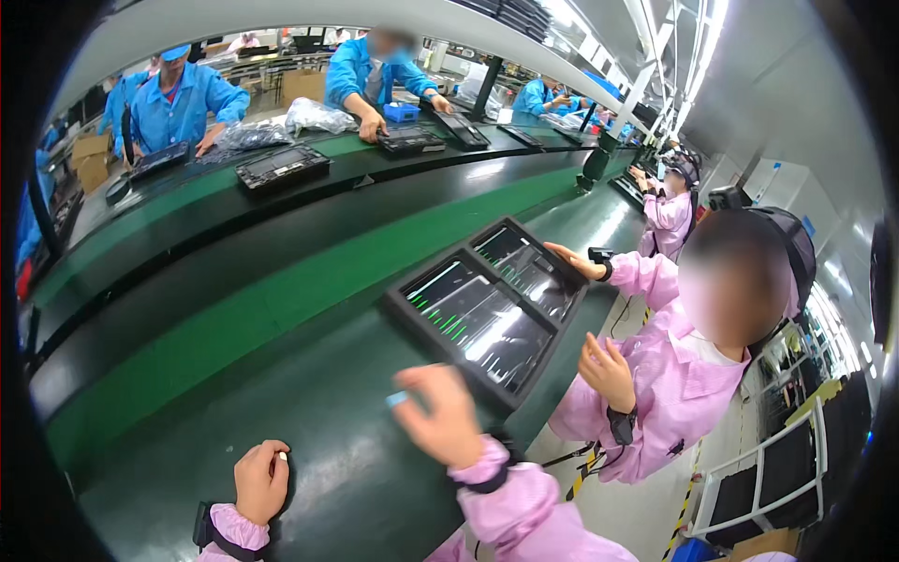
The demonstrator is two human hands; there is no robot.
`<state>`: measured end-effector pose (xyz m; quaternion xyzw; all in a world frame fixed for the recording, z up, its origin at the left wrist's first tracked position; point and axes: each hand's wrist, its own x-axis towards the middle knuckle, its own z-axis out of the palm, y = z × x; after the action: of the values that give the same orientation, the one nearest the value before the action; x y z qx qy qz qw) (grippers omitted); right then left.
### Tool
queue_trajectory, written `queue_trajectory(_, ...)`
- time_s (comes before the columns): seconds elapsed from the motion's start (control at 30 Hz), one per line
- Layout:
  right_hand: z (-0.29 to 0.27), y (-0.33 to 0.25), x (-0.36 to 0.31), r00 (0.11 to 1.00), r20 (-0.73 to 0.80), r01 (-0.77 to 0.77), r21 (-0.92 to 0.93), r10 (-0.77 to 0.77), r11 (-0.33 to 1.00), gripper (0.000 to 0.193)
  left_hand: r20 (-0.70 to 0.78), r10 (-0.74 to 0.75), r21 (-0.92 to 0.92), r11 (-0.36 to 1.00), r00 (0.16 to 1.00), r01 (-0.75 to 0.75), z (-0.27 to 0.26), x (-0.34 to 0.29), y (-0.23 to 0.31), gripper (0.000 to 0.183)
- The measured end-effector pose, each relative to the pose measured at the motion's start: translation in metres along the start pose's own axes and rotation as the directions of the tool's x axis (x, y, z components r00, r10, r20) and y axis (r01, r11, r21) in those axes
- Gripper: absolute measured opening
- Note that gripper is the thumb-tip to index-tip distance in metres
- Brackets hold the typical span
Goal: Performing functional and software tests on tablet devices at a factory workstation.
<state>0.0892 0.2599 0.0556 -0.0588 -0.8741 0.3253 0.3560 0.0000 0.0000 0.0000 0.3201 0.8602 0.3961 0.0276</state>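
My left hand (262,480) rests on the dark green work surface (356,468) near its front edge, fingers curled in, with nothing visible in them. Slightly blurred, my right hand (438,417) is held over the surface beside the near corner of a black two-compartment tray (449,348). Its thumb and fingers are apart and it holds nothing. A glossy dark panel lies in each compartment: the nearer panel (478,323) shows green and white streaks, and the farther panel (529,267) has similar ones.
A co-worker in pink stands at the right; one hand (576,262) touches the tray's far right edge, the other hand (609,373) is raised. Across a bright green strip (234,318), people in blue handle dark device housings (283,169). A white-framed rack (763,468) stands lower right.
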Motion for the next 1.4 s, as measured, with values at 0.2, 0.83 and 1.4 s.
queue_trajectory(0.2,-0.09,0.094,-0.054,0.858,-0.407,-0.401,-0.148,0.314,0.904,0.031,-0.062,-0.121,-0.215,0.971,0.991,0.105,0.006,0.008,0.007,0.029)
queue_trajectory(0.83,-0.108,0.234,-0.004,0.823,-0.473,-0.547,-0.508,0.315,0.665,0.034,-0.26,0.018,-0.036,0.999,0.966,-0.029,0.084,0.039,0.054,0.069)
queue_trajectory(1.4,-0.046,-0.024,-0.092,0.966,0.256,0.014,0.007,-0.016,1.0,0.03,-0.338,-0.354,0.032,0.922,0.872,0.387,-0.075,-0.199,0.005,0.065)
